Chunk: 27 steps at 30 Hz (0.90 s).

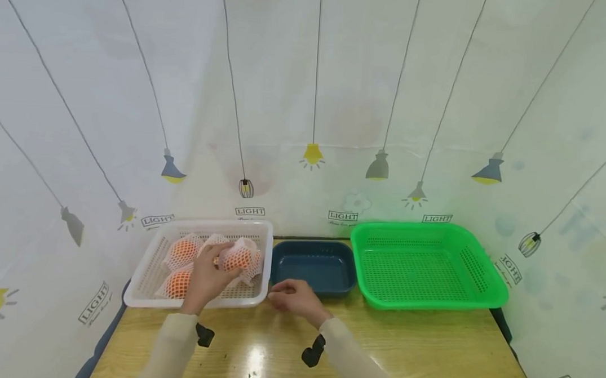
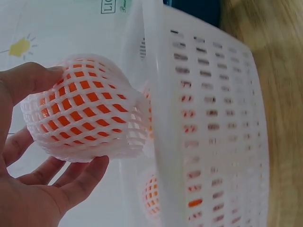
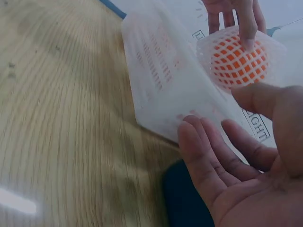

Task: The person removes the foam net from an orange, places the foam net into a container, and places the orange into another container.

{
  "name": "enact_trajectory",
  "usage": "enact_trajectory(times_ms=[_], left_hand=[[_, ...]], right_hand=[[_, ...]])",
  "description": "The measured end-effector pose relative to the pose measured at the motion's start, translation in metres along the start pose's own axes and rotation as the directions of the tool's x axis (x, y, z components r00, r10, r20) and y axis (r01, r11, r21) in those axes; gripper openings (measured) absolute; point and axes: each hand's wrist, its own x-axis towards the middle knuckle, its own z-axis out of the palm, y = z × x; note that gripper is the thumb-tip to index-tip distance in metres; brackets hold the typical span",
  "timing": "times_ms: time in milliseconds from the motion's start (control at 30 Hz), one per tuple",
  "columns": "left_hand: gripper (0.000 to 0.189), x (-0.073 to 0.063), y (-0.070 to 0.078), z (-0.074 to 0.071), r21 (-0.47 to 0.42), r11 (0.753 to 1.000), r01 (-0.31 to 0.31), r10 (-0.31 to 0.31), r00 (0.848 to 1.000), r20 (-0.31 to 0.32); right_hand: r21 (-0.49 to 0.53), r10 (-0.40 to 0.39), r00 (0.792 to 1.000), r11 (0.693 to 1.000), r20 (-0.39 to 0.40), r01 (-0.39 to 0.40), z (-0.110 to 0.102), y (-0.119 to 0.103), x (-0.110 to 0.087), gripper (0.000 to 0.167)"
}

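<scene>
My left hand (image 1: 208,281) grips an orange fruit in a white foam net (image 1: 239,258), thumb on one side and fingers on the other. In the left wrist view this netted fruit (image 2: 80,109) is held up beside the rim of the white basket (image 2: 203,123). Several more netted orange fruits (image 1: 182,252) lie inside that basket. My right hand (image 1: 298,299) is over the front of the dark blue tray, near the basket's right corner. In the right wrist view its fingers (image 3: 203,156) are loosely bent, with nothing between them and the thumb.
The dark blue tray (image 1: 315,268) stands between the white basket and a green basket (image 1: 421,267) on the right. All three sit on a wooden table (image 1: 285,357). Behind them hangs a pale sheet (image 1: 286,98) printed with lamps.
</scene>
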Motion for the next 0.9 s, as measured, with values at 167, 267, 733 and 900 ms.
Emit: enact_trajectory(times_ms=[167, 267, 733, 900], left_hand=[[0.067, -0.003, 0.0, 0.012, -0.09, 0.996, -0.003, 0.0, 0.999, -0.034], [0.066, -0.005, 0.004, 0.019, -0.164, 0.986, -0.013, 0.006, 0.999, -0.045], [0.062, -0.023, 0.023, 0.062, -0.422, 0.899, -0.118, 0.088, 0.992, -0.09], [0.059, -0.027, 0.029, 0.071, -0.457, 0.875, -0.16, 0.115, 0.986, -0.125]], right_hand=[[-0.077, -0.026, 1.0, 0.997, -0.003, 0.026, -0.02, 0.004, -0.011, 0.048], [-0.106, -0.048, 0.998, 0.993, -0.027, 0.045, -0.033, 0.006, -0.019, 0.052], [-0.259, -0.153, 0.976, 0.96, -0.153, 0.11, -0.075, 0.007, -0.05, 0.059], [-0.218, -0.146, 0.977, 0.97, -0.158, 0.11, -0.083, 0.012, -0.055, 0.066]])
